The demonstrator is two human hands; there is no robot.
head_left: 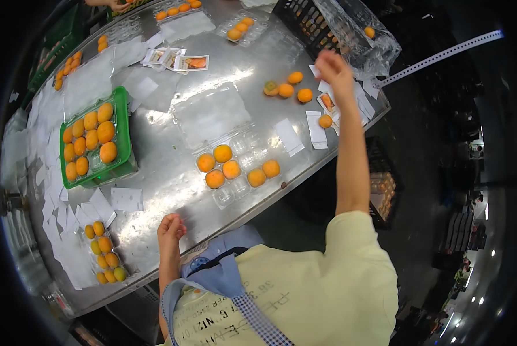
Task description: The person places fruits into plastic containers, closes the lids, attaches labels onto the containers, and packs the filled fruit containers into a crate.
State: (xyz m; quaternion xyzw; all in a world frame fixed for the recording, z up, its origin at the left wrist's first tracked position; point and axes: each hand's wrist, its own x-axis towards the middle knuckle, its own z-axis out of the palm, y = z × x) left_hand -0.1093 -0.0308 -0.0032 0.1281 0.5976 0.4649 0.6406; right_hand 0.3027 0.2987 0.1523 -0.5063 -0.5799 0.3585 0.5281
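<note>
My right hand (334,70) is raised at the upper right, beside the black crate; it is blurred and whether it holds anything cannot be made out. Near the table's front edge, my left hand (172,226) has its fingers curled, with nothing visible in them. Between the hands, an open clear plastic tray (224,196) holds several orange fruits (231,169), some of its cups unfilled, its lid (211,115) folded back flat. Loose fruits (285,90) lie to the tray's upper right, and a single fruit (325,121) rests by white papers (316,130).
A green basket (126,130) of fruits stands at the left. Another filled tray (105,254) is at the lower left. The black crate (304,26), lined with plastic, is at the top right. Printed cards (192,63) lie at the back. Another person's hand (117,6) shows at the top.
</note>
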